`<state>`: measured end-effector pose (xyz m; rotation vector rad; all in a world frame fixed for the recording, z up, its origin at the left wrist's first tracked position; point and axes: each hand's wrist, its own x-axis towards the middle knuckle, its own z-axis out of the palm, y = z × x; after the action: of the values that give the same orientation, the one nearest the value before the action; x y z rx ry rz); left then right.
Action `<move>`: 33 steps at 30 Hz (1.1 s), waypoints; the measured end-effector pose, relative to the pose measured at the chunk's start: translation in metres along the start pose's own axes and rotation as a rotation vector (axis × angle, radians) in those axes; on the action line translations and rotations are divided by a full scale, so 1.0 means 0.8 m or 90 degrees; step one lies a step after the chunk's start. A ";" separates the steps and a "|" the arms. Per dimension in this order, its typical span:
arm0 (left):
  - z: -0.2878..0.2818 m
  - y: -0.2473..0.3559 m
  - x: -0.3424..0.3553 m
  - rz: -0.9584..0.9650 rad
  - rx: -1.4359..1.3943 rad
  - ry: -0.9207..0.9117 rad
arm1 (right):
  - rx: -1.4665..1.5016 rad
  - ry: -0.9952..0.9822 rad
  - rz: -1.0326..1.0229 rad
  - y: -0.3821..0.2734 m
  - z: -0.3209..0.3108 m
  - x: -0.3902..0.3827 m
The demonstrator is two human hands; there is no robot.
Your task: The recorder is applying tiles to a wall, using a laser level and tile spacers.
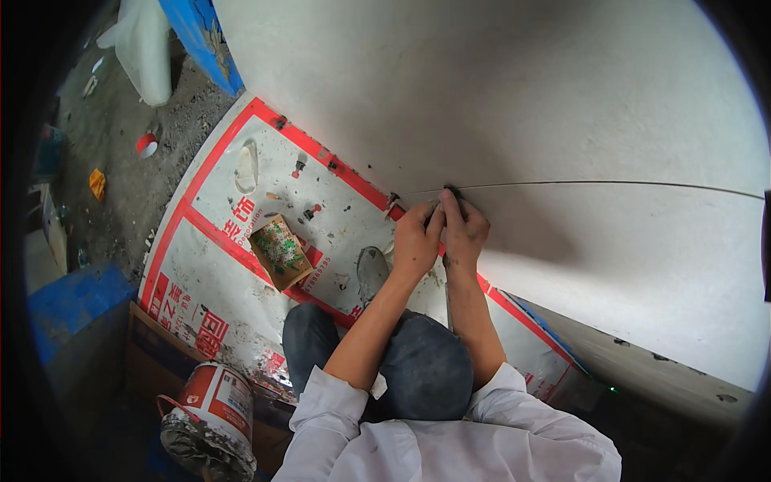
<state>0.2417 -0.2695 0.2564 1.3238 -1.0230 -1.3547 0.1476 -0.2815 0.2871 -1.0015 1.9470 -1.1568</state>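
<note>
Both my hands meet at the left part of the thin seam (602, 183) between two large pale grey wall tiles (514, 96). My left hand (417, 241) is closed in a pinch, its fingertips touching those of the other hand. My right hand (466, 231) has its thumb and fingers pressed together at the seam. A small dark piece (452, 190) shows just beyond the fingertips, against the tile. What the fingers hold is mostly hidden. Left of my hands, a small black and red fitting (393, 200) sits by the tile's lower edge.
An open cardboard box (281, 252) with green and white cross-shaped pieces lies on the red-and-white protective sheet (241, 285). Several red and black fittings (312, 212) are scattered there. A dirty red-and-white bucket (217, 402) stands at lower left. Red tape (147, 145) lies on the rough floor.
</note>
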 end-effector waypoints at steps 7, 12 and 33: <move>0.003 0.013 0.001 -0.026 -0.018 -0.013 | 0.299 -0.073 0.130 0.041 0.001 -0.003; 0.007 0.010 0.003 -0.047 -0.068 -0.025 | 0.523 -0.056 0.204 0.029 0.006 -0.008; 0.000 0.004 0.003 -0.177 -0.205 -0.075 | 0.406 -0.055 0.180 0.047 -0.001 -0.013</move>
<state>0.2419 -0.2728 0.2589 1.1815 -0.6757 -1.7424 0.1413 -0.2607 0.2550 -0.4145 1.4372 -1.4041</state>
